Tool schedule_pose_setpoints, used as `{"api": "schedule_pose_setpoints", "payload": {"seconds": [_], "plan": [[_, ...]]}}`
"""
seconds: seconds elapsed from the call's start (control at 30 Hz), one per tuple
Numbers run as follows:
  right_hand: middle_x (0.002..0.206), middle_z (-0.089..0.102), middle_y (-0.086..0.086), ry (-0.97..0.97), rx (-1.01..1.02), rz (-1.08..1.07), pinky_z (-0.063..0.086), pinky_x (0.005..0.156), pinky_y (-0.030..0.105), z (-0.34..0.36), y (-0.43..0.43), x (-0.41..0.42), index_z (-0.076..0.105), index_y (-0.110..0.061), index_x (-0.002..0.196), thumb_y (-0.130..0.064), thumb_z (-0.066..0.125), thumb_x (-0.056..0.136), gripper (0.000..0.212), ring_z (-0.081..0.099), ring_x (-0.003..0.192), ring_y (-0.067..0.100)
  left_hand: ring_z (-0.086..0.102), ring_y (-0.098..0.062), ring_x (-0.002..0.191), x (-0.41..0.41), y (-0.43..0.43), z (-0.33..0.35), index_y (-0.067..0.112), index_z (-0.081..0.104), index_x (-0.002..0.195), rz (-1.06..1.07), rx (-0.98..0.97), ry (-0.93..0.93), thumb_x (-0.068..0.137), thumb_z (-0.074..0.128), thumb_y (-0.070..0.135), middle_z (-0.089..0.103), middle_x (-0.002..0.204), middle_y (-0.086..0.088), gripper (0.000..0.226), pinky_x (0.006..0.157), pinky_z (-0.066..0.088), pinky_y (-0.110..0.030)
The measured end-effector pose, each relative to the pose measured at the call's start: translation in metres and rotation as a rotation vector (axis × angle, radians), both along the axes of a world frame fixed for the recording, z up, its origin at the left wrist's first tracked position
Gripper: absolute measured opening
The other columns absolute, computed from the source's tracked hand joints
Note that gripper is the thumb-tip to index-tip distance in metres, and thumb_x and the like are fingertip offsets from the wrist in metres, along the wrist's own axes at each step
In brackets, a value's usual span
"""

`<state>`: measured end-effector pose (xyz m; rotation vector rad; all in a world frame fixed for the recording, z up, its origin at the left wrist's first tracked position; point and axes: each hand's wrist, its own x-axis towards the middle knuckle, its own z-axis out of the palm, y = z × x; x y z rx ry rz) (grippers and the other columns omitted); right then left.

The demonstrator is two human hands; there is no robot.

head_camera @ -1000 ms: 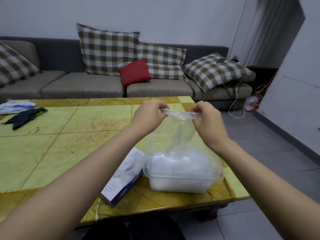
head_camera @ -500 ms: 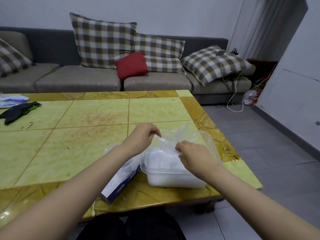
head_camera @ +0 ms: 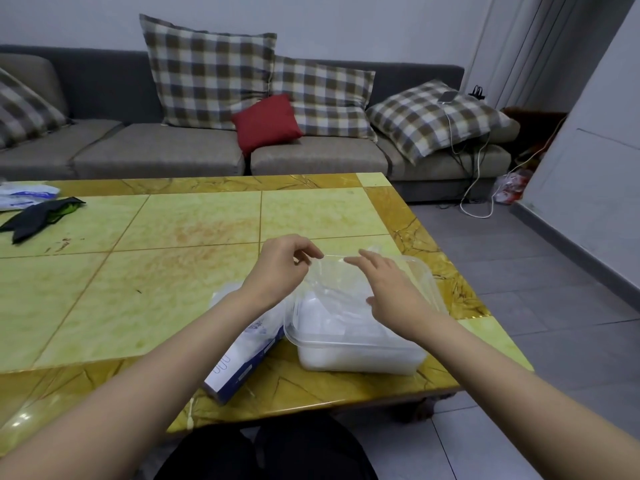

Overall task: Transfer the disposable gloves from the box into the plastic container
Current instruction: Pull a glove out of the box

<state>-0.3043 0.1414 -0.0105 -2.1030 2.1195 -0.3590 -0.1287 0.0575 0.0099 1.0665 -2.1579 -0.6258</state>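
Clear, filmy plastic: one disposable glove (head_camera: 332,275) is stretched over the plastic container (head_camera: 360,344), which sits at the near right corner of the yellow tiled table (head_camera: 173,271) and holds a white heap of gloves (head_camera: 346,323). The left hand (head_camera: 282,268) pinches the glove's top edge between thumb and fingertips. The right hand (head_camera: 388,289) hovers above it with fingers spread, gripping nothing. The glove box (head_camera: 239,365) lies flat, touching the container's left side.
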Motion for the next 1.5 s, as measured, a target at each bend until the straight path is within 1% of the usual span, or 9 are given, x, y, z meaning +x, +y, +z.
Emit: {"api": "schedule_pose_setpoints", "payload": {"seconds": [0.13,0.23,0.53,0.67,0.8,0.9,1.1,1.23,1.5], "plan": [[0.124,0.059,0.001,-0.011,0.144,0.005,0.045,0.082,0.028,-0.003,-0.004,0.005,0.058,-0.022,0.12,-0.004,0.05,0.091,0.035,0.056,0.109,0.02,0.057,0.001,0.075,0.005,0.003,0.007,0.011,0.07,0.089,-0.035,-0.031,0.051,0.076,0.048,-0.019,0.063,0.088,0.007,0.039,0.065,0.045,-0.006],[0.104,0.065,0.007,0.05,0.173,-0.053,0.043,0.066,0.028,-0.003,-0.003,0.004,0.066,-0.015,0.101,0.004,0.043,0.086,0.034,0.061,0.089,0.025,0.057,0.0,0.078,0.009,-0.002,0.01,0.012,0.069,0.091,-0.034,-0.059,0.054,0.076,0.046,-0.02,0.063,0.09,0.006,0.042,0.065,0.044,-0.005],[0.11,0.062,0.012,0.159,0.212,-0.183,0.05,0.075,0.034,0.007,0.018,-0.021,0.064,-0.005,0.108,0.01,0.042,0.085,0.035,0.062,0.094,0.03,0.06,-0.012,0.081,-0.004,-0.009,-0.004,0.011,0.067,0.098,-0.046,-0.03,0.07,0.081,0.048,-0.019,0.063,0.099,0.0,0.038,0.07,0.047,-0.01],[0.129,0.045,0.006,0.08,0.042,-0.151,0.044,0.083,0.03,0.012,0.025,-0.019,0.047,-0.012,0.131,0.012,0.038,0.087,0.051,0.046,0.113,0.024,0.058,-0.012,0.084,-0.014,-0.011,-0.011,0.013,0.066,0.099,-0.05,-0.023,0.028,0.079,0.044,-0.021,0.059,0.097,0.007,0.045,0.068,0.045,-0.007],[0.128,0.051,-0.001,-0.123,-0.151,-0.034,0.04,0.094,0.028,0.015,0.022,-0.006,0.054,-0.016,0.125,-0.008,0.04,0.099,0.031,0.047,0.117,0.016,0.056,-0.011,0.084,-0.015,-0.014,-0.015,0.014,0.065,0.098,-0.076,-0.046,-0.025,0.082,0.044,-0.017,0.061,0.098,0.006,0.041,0.07,0.042,-0.01],[0.128,0.055,0.002,-0.112,0.032,0.06,0.042,0.095,0.03,0.004,0.012,0.005,0.058,-0.016,0.124,-0.014,0.041,0.1,0.029,0.052,0.116,0.019,0.053,-0.011,0.087,-0.016,-0.017,-0.018,0.013,0.065,0.098,-0.088,-0.052,-0.068,0.085,0.042,-0.014,0.063,0.103,0.003,0.038,0.078,0.042,-0.021],[0.142,0.046,0.003,-0.089,0.371,0.02,0.036,0.106,0.032,-0.024,-0.009,0.007,0.052,-0.018,0.133,-0.016,0.047,0.098,0.035,0.043,0.13,0.022,0.045,-0.019,0.111,-0.021,-0.017,-0.024,0.015,0.061,0.108,-0.098,-0.174,-0.462,0.086,0.038,-0.013,0.054,0.116,0.001,0.042,0.081,0.042,-0.031],[0.138,0.048,0.004,-0.064,0.317,-0.044,0.04,0.101,0.034,-0.023,-0.021,0.003,0.053,-0.017,0.129,-0.017,0.051,0.096,0.033,0.046,0.125,0.023,0.042,-0.019,0.107,-0.029,-0.004,-0.028,0.016,0.057,0.117,-0.099,-0.385,-0.565,0.092,0.04,-0.001,0.051,0.116,0.001,0.034,0.076,0.023,-0.022],[0.14,0.037,0.012,-0.094,0.351,-0.19,0.043,0.096,0.04,-0.033,-0.032,-0.013,0.033,-0.015,0.138,-0.029,0.059,0.092,0.055,0.046,0.121,0.031,0.058,-0.026,0.098,-0.035,0.006,-0.045,0.011,0.057,0.095,-0.287,-0.262,-1.185,0.101,0.035,0.026,0.064,0.107,-0.008,0.027,0.089,0.035,-0.031]]}}
